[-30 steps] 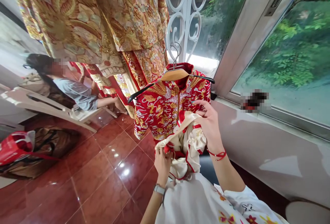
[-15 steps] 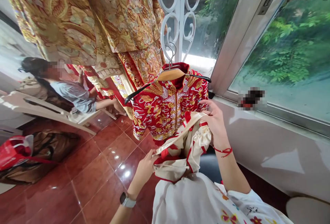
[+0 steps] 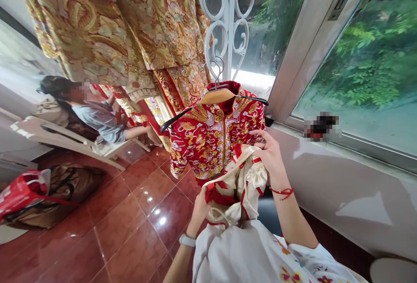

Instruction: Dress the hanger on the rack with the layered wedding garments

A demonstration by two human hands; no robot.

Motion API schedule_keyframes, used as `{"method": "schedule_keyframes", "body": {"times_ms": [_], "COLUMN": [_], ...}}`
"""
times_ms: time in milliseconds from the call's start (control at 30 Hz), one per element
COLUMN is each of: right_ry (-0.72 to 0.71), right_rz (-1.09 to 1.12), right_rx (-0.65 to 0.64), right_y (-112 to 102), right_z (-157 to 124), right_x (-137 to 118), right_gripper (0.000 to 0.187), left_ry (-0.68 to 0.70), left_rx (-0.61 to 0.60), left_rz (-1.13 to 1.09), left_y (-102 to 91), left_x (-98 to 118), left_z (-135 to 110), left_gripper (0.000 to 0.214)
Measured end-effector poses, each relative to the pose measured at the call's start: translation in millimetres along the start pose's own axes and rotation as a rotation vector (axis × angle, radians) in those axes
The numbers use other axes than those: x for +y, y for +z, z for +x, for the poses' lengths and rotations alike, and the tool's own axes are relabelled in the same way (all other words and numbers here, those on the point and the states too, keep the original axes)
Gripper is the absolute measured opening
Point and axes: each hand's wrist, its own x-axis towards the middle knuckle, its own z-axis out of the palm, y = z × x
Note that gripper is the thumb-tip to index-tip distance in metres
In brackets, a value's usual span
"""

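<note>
Between my hands is a bunched cream cloth piece [image 3: 250, 183] with red trim and gathered folds; its exact kind is unclear. My left hand [image 3: 199, 211] pinches its left edge, fingertips partly hidden by the fabric. On the upper right edge, my right hand [image 3: 271, 157] closes with thumb and fingers, the index finger stretched toward the jacket. Just beyond the cloth, a red embroidered jacket [image 3: 213, 137] with gold and silver patterns hangs on a black and wooden hanger [image 3: 217, 95]. The lower part of the cloth rests near my white flowered top [image 3: 234, 252].
Large gold embroidered garments [image 3: 130, 26] hang at the upper left beside a white scrolled metal frame [image 3: 230, 22]. A seated person [image 3: 94, 113] is at the left on a white chair [image 3: 61, 137]. A brown bag [image 3: 71, 187] stands on the red tiled floor [image 3: 130, 231]. Windows [image 3: 365, 70] line the right.
My left hand has moved right, closer to my right hand, and its wrist has turned. The cloth's left side has come in and bunched. My right hand stays nearly in place.
</note>
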Motion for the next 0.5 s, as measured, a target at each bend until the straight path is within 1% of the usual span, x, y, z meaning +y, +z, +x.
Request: {"method": "schedule_keyframes", "body": {"times_ms": [67,167,233,300,400,500], "right_ry": [-0.006,-0.042,-0.089,-0.128,-0.169,-0.216], "right_rz": [-0.016,-0.042,-0.059,-0.079,-0.132,-0.185], "right_rx": [0.015,0.039,0.038,0.023,-0.055,-0.165], "right_y": [-6,-17,-24,-30,-32,-30], "right_z": [8,29,52,80,123,158], "right_x": [4,7,7,5,5,7], "right_gripper": [0.052,0.074,0.089,0.097,0.094,0.083], "left_ry": [0.032,0.101,0.115,0.117,0.044,-0.104], "left_rx": [-0.019,-0.023,-0.030,-0.038,-0.016,0.017], "left_rz": [-0.082,-0.125,-0.176,-0.229,-0.224,-0.139], "left_y": [-27.3,-77.2,-112.7,-147.4,-193.4,-228.4], "left_x": [-1,3,10,21,37,51], "left_z": [6,15,24,36,57,78], "left_gripper": [0.059,0.061,0.057,0.050,0.046,0.049]}}
